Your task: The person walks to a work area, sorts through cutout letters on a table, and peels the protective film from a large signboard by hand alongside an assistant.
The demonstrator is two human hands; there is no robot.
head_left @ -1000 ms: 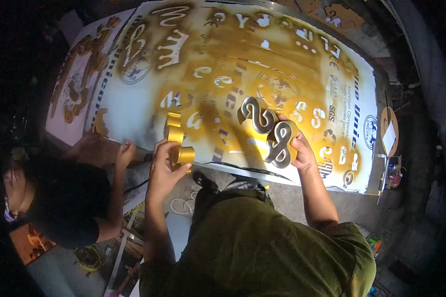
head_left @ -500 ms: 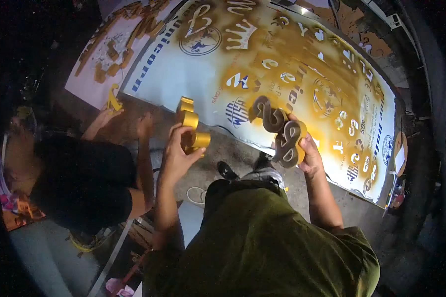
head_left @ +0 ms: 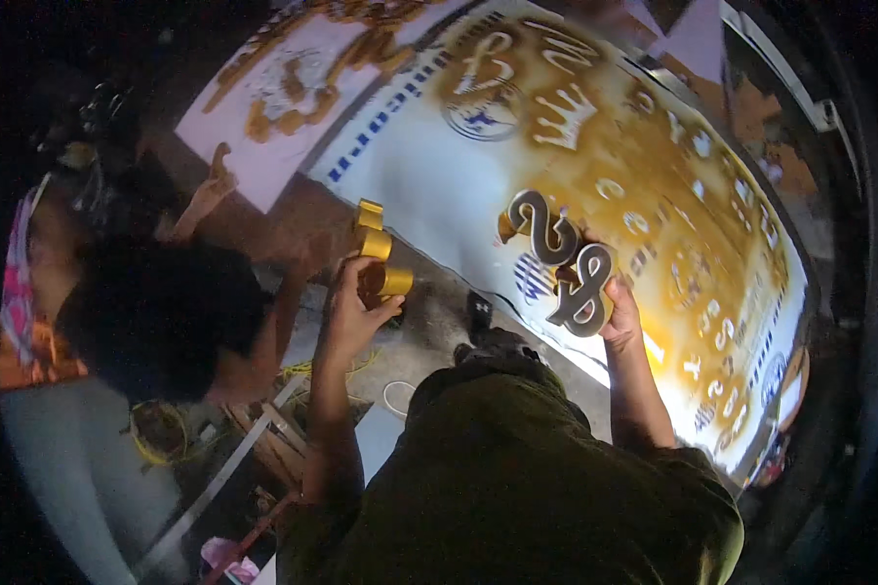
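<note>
My left hand (head_left: 354,310) is closed round a gold curved sign letter (head_left: 373,244), seen mostly from its shiny edge. Whether it is one piece or more, I cannot tell. In my right hand (head_left: 622,312) are two thick sign letters with dark faces and gold sides. One is an ampersand-shaped letter (head_left: 592,292), gripped at its right side. The other, an S-shaped letter (head_left: 546,229), sits against its upper left, beyond my fingers. Both letters are held above the near edge of a white sheet (head_left: 429,210) with gold overspray and pale letter outlines.
At the left a co-worker (head_left: 166,312) bends forward, a hand (head_left: 210,195) reaching toward a pale pink sheet (head_left: 254,161) bearing several gold pieces. Long strips (head_left: 210,497), a yellow cord (head_left: 161,453) and a white cable loop (head_left: 397,398) lie on the floor.
The view has turned, so the sheets appear shifted right and rotated. The letters in my right hand face up more squarely. The co-worker's head has come further into view.
</note>
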